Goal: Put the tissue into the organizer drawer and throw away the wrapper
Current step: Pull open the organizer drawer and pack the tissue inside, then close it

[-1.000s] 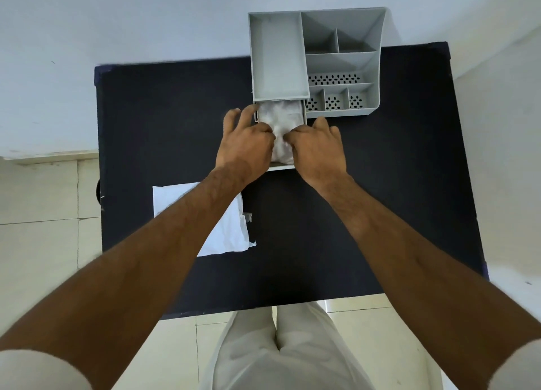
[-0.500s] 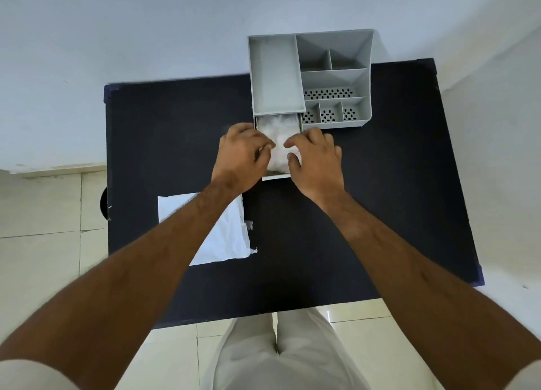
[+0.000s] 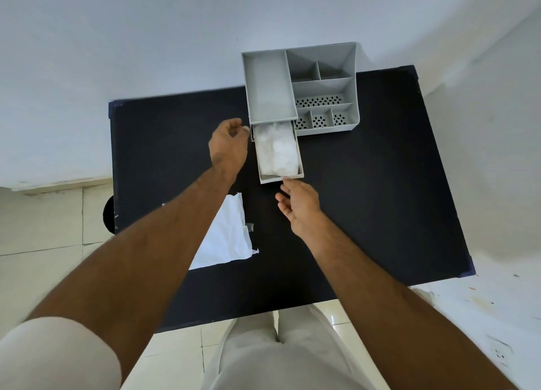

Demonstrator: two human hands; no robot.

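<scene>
A grey organizer (image 3: 322,85) stands at the table's far edge with its drawer (image 3: 281,180) pulled out toward me. White tissue (image 3: 276,151) fills the drawer. My left hand (image 3: 228,146) hovers just left of the drawer, fingers loosely curled and holding nothing. My right hand (image 3: 298,205) is just in front of the drawer's front wall, palm turned up, fingers apart, a fingertip close to the wall. The white wrapper (image 3: 228,237) lies flat on the black table (image 3: 366,199), partly hidden under my left forearm.
The table's left edge has a dark round object (image 3: 109,217) beside it. A light wall lies behind the organizer, tiled floor at left. A white surface with a socket (image 3: 500,354) is at the lower right.
Both hands have lifted off the tissue: the left has moved out to the left of the drawer, the right has drawn back toward me. The tissue stays in the drawer.
</scene>
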